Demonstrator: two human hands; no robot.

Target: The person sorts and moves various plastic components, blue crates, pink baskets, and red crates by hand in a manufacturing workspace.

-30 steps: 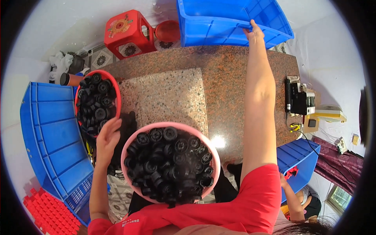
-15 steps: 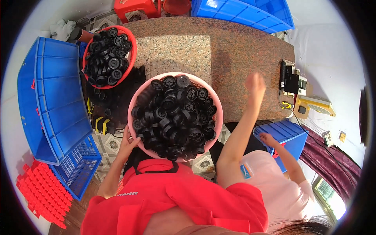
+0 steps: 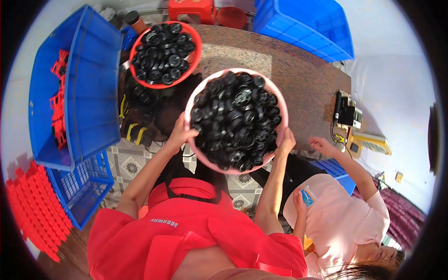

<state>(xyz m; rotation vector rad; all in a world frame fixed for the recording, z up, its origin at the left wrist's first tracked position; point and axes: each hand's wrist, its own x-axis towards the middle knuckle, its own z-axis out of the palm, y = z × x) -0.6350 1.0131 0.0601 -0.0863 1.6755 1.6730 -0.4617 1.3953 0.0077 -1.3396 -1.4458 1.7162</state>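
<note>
Both my hands hold a pink basin (image 3: 283, 109) heaped with small black plastic wheels (image 3: 238, 119). My left hand (image 3: 181, 134) is closed on its left rim, thumb on top near the wheels. At the lower right rim my right hand (image 3: 286, 141) grips the basin, fingers wrapped on the edge. The basin's far side is over the brown stone table (image 3: 308, 84) and its near side in front of my body; whether it rests on the table cannot be told.
A red basin (image 3: 198, 51) of black wheels stands far left. Left of it, a tilted blue crate (image 3: 95, 93) holds red toy vehicle parts (image 3: 58, 102). Another blue crate (image 3: 298, 28) stands at the back. To my right, a co-worker (image 3: 340, 205) in pink reaches a hand (image 3: 322, 145) toward the table.
My right hand has come down from above the table onto the basin's right rim. The basin appears farther right and up in the picture, though the whole view has shifted too.
</note>
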